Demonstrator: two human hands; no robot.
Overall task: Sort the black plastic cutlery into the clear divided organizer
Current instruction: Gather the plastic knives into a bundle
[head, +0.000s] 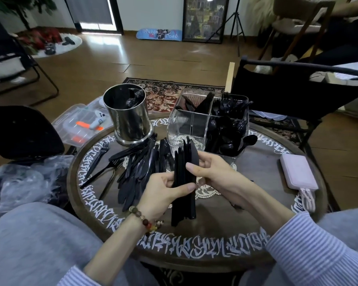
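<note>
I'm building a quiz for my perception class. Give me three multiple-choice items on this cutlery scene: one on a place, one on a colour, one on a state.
1. Where is the metal canister?
A. left of the clear organizer
B. right of it
C. inside it

2. What colour is the power bank?
A. green
B. pink
C. black

3. What is the bundle of knives doing?
A. lying loose
B. standing in the canister
C. gripped by both hands

Answers: 1 A, the canister stands at the table's far left. 2 B, its case is pale pink. 3 C, left hand and right hand curl round it.
</note>
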